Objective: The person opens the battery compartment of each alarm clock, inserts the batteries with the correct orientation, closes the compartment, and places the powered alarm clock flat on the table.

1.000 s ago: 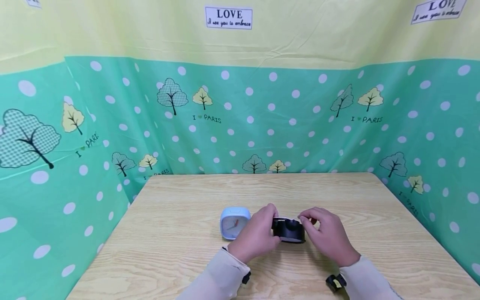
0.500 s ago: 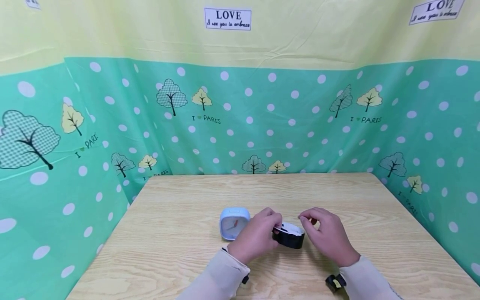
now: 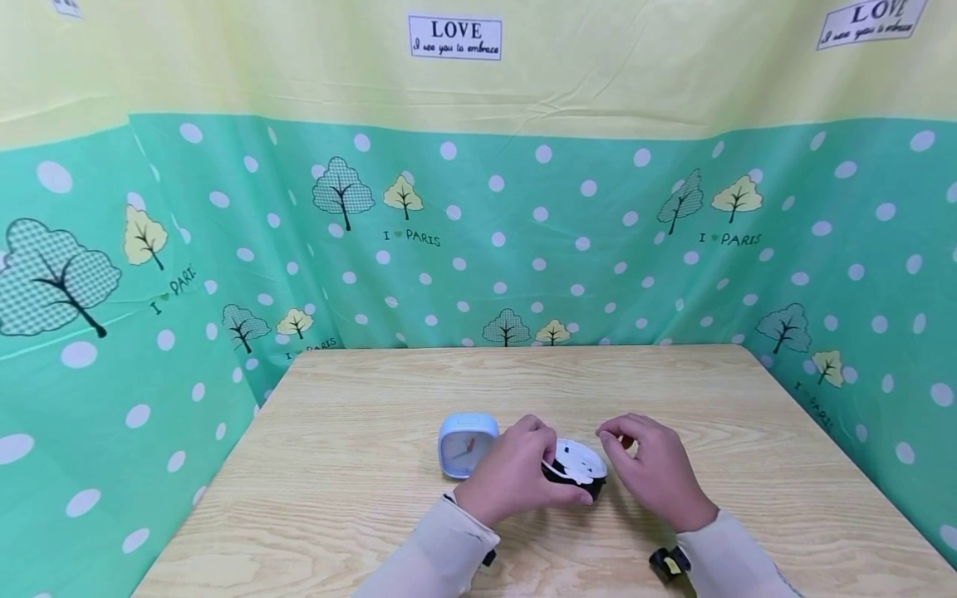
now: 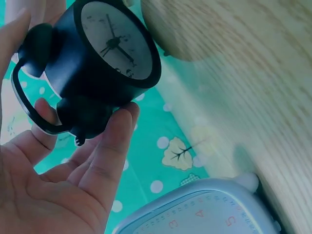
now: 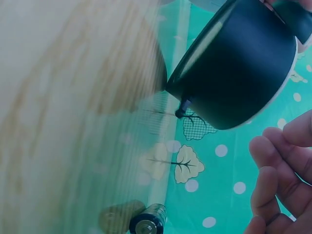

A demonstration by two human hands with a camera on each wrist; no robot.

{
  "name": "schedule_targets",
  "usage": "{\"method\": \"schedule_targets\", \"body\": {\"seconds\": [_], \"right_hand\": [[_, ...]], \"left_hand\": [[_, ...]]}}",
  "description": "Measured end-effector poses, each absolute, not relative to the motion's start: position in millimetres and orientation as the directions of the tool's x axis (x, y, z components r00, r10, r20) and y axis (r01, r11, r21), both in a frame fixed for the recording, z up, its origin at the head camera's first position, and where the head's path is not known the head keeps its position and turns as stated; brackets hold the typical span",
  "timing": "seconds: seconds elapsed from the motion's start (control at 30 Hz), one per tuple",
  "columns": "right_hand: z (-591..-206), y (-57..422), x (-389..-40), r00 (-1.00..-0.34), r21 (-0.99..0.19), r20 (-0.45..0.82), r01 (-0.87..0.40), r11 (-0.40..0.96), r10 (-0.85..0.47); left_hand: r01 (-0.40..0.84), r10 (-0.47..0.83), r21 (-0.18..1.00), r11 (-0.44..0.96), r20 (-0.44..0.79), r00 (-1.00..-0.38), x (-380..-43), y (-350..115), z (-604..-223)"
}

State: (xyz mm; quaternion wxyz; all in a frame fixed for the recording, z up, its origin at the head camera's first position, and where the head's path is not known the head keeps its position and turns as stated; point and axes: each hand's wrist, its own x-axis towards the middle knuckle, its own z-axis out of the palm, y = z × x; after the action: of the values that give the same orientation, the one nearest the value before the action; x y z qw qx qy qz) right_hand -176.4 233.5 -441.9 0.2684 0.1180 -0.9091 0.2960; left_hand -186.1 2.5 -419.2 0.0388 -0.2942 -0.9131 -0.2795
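My left hand [image 3: 516, 469] grips a black twin-bell alarm clock [image 4: 73, 63] at its bell end, fingers against one bell. In the head view the clock is tilted, with its white back facing up. The left wrist view shows its white dial and the curved black handle joining the bells. My right hand [image 3: 650, 465] is just right of the clock, thumb and forefinger tips close together. The right wrist view shows its fingers [image 5: 268, 180] loosely curled, apart from the clock, with nothing seen in them. A battery [image 5: 148, 219] is on the table near that hand.
A light-blue square alarm clock [image 3: 468, 444] stands on the wooden table [image 3: 359, 415], just left of my left hand and partly covered by it. Green and yellow printed cloth [image 3: 523, 208] hangs behind the table and along both sides.
The left hand has turned the black alarm clock so its white back now faces up, and its thumb has shifted along the near side. The right hand has stayed almost still.
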Motion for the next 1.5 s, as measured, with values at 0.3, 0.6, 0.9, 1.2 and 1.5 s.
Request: {"method": "schedule_targets", "body": {"seconds": [0.3,0.6,0.9,1.2,1.5], "right_hand": [[-441.5,233.4,-176.8,-0.843,-0.487,0.536,-0.354,0.799,-0.047],[-440.6,233.2,-176.2,-0.861,-0.505,0.507,-0.335,0.796,-0.041],[-442.4,233.3,-177.1,-0.870,-0.515,0.492,-0.326,0.793,-0.039],[-442.1,234.1,-177.6,-0.891,-0.519,0.451,-0.311,0.796,-0.054],[-444.8,236.1,-178.4,-0.899,-0.542,0.433,-0.320,0.777,-0.069]], "left_hand": [[0.622,0.581,0.431,0.654,0.240,-0.778,-190.1,3.4,-422.1],[0.594,0.599,0.460,0.659,0.156,-0.785,-192.0,3.1,-427.8],[0.615,0.616,0.444,0.652,0.163,-0.771,-192.8,3.2,-431.5],[0.606,0.626,0.445,0.660,0.121,-0.770,-192.7,3.9,-431.3],[0.626,0.633,0.404,0.667,0.134,-0.762,-191.1,2.4,-432.3]]}}
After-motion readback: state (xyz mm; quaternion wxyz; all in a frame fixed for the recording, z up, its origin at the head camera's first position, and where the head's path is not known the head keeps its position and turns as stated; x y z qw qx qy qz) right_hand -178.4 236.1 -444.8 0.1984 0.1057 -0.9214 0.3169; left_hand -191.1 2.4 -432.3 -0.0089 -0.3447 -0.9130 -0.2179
